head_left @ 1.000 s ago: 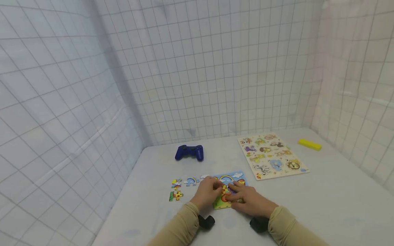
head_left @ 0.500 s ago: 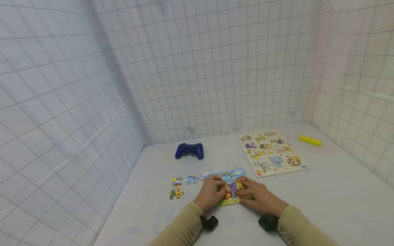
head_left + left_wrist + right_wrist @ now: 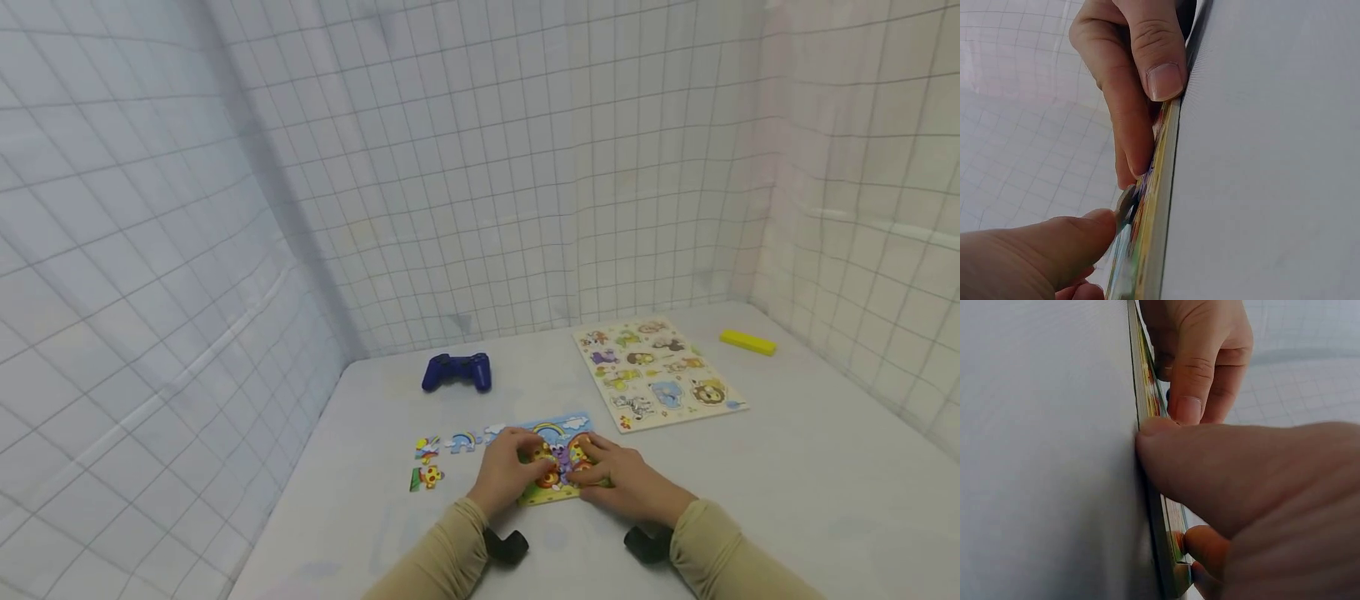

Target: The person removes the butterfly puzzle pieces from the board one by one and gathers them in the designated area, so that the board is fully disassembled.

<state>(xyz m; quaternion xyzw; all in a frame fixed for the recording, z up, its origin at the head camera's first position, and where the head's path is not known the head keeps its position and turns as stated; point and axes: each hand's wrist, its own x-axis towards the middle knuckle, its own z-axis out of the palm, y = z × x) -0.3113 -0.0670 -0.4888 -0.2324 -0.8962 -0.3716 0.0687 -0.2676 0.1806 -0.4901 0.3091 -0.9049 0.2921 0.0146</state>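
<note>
Jigsaw (image 3: 559,454): flat on the worktop (image 3: 390,533), between the left hand (image 3: 510,471) and the right hand (image 3: 630,479), its butterfly picture showing in the gap.
Lifted piece (image 3: 1125,203): at the left hand's thumb tip, tilted off the jigsaw's face; too edge-on to read its outline.
Left hand: thumb and fingers seem together in a pinch on the lifted piece, though the far fingertips are hidden. A light, low pinch should serve best, leaving room to turn the piece until knobs and sockets agree.
Right hand: fingers apart, resting on the jigsaw's face, thumb at its near edge. I would use it as the brace – weight down, a little toward the left hand – so that neighbouring pieces neither slide nor spring up.
Seam: best pressed only once aligned, with a flat fingertip over the join; forcing one corner could lift the next piece.
Cloud piece (image 3: 492,432): just beyond the left hand's wrist; cannot tell whether it is joined. Best not brushed by the sleeve.
Rainbow piece (image 3: 462,442): left of the left hand, two more loose pieces (image 3: 427,477) farther left.
Controller (image 3: 457,372): beyond the left hand, well apart.
Animal board (image 3: 660,375): beyond the right hand – yellow block (image 3: 747,342) farther right.
</note>
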